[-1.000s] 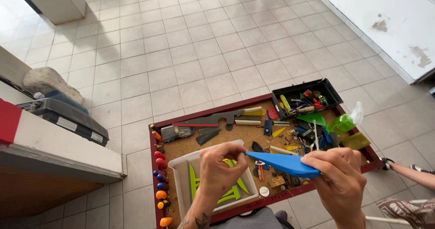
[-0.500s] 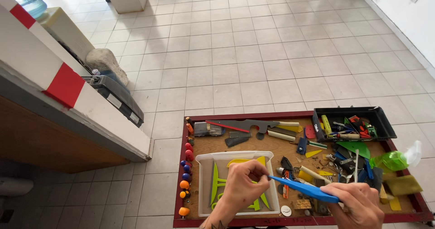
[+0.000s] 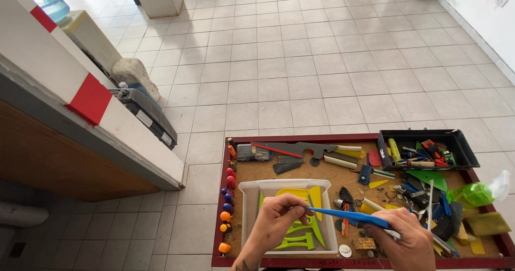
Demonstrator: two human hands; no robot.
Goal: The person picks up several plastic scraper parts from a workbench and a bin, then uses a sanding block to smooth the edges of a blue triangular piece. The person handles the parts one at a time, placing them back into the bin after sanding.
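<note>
Over the clear plastic tub (image 3: 248, 217) on the red-rimmed tray (image 3: 354, 262), the left hand (image 3: 274, 222) pinches one end of a thin blue tool (image 3: 348, 216) while the right hand (image 3: 410, 239), just right of the tub, closes its fingers around the other end. Inside the tub lie yellow-green plastic pieces (image 3: 300, 225), and left of it runs a row of coloured balls (image 3: 226, 214). Beyond the tub sit a grey flat tool (image 3: 300, 148) and, further right, a black bin (image 3: 429, 152) of small parts, with a green spray bottle (image 3: 475, 193) to its near right.

Black bin (image 3: 465, 145) of small tools at the tray's (image 3: 322, 138) far right corner, coloured balls (image 3: 226, 201) along its left edge, green spray bottle (image 3: 475, 193) at its right edge
</note>
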